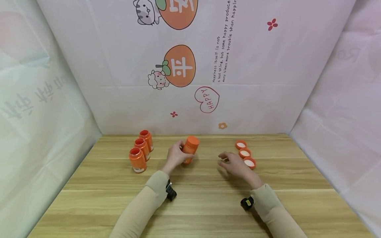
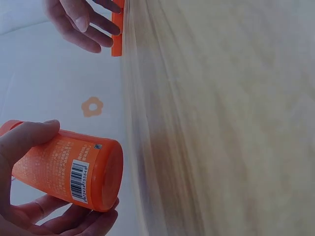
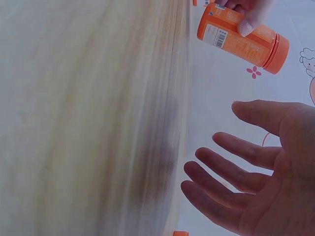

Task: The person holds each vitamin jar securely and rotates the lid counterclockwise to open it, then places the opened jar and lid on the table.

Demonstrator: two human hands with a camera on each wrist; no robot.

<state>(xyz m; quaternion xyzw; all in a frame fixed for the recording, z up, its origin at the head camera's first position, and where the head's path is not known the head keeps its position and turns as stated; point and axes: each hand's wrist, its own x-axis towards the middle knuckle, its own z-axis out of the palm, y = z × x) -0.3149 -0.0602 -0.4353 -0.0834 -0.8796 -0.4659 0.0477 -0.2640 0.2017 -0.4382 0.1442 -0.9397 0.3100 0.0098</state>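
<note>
An orange bottle (image 1: 189, 150) with its orange lid on is gripped in my left hand (image 1: 175, 155), held a little above the table and tilted. In the left wrist view the thumb lies on one side of the bottle (image 2: 64, 167) and the fingers on the other; a barcode label shows near its base. My right hand (image 1: 235, 164) hovers over the table with nothing in it. The right wrist view shows its fingers (image 3: 236, 169) spread and loosely bent. Close beside that hand lie three orange lids (image 1: 249, 163), white insides up.
Three open orange bottles (image 1: 138, 160) stand in a slanting row at the left on the wooden table (image 1: 202, 205). A printed white cloth wall (image 1: 253, 99) rises at the table's back edge, with more white cloth at both sides.
</note>
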